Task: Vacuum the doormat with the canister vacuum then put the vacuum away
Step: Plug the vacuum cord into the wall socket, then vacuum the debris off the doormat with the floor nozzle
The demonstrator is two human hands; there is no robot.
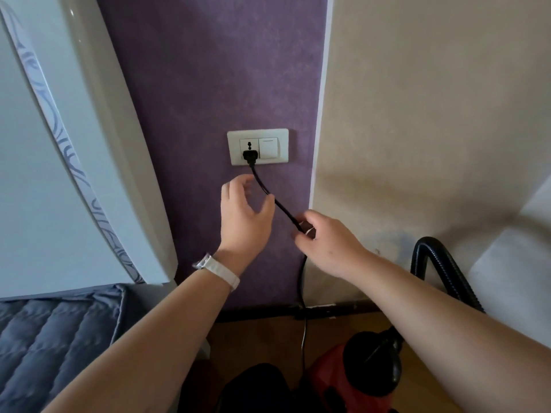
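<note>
A: Where does the job stand?

B: Hard to call. The plug sits in the wall socket, and the cord runs down from it, through the right hand, to the floor by the red canister vacuum. That fits either plugging in before the vacuuming or getting ready to unplug afterwards; I can't tell which from this.

A: And the hands?

B: The right hand is closed around the cord a little below the plug, fingers pinched on it. The left hand is spread open, thumb and fingers apart, close to the cord just under the socket plate and holding nothing; whether the thumb brushes the cord I can't say.

A: The doormat?

B: Not in view at all, so I can't judge whether it has been cleaned. Either way, putting the vacuum away is not yet done: it sits on the floor at the person's feet, its black hose arching up beside it.

A: Anything else unclear?

B: The vacuum is cut off by the bottom edge and partly behind the right forearm. The switch beside the socket is too small to read as on or off.
</note>
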